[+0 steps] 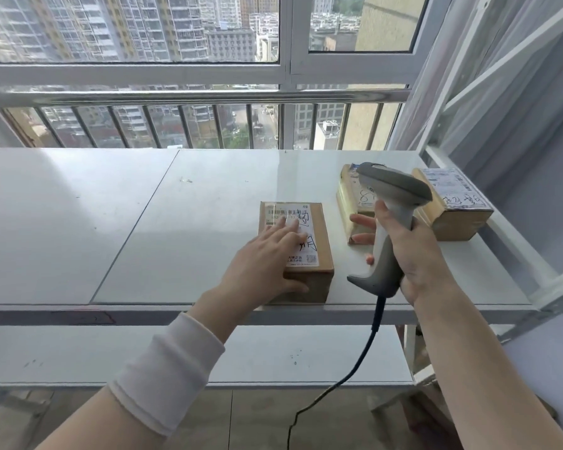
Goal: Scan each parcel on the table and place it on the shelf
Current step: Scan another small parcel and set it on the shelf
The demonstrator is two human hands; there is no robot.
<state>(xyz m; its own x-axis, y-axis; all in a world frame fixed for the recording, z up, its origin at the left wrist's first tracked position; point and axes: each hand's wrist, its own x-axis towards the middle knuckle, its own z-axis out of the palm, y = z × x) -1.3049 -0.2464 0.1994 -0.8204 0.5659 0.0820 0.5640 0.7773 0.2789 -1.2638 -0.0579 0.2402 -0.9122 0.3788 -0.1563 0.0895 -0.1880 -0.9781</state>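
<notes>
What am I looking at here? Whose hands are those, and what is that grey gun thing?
The picture comes from a camera worn on a person's head, so you see their own two arms reaching out. The right hand grips a grey scanner with a black cable hanging from it; it reads barcodes on labels. The left hand lies flat on a brown parcel near the front edge of the white table. Two more parcels sit further back on the right: one partly hidden behind the scanner, one by the table's right edge. Behind the table is a window with railings and city buildings outside.
</notes>
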